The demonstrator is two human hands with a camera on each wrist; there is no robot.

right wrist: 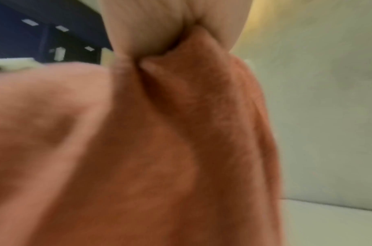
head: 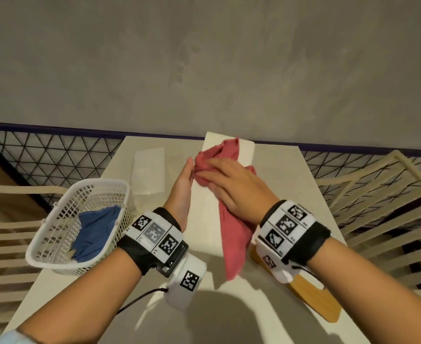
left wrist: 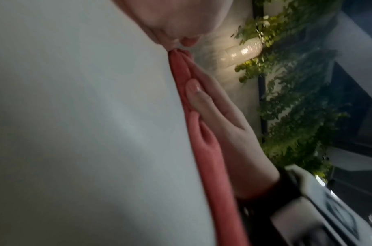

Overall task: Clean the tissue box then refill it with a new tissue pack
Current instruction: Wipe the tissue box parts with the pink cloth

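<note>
Head view: my right hand lies flat, fingers straight, pressing a red cloth onto the top of the white tissue box. My left hand braces the box's left side, fingers straight, palm against it. Left of that hand a clear tissue pack lies flat on the table; nearer me a white basket holds a blue cloth. A wooden board lies under my right wrist.

Left wrist view: box wall fills the frame; red cloth squeezed between it and the right hand's straight fingers.

Right wrist view: blurred; cloth bunched under the palm, finger position unclear here.
</note>
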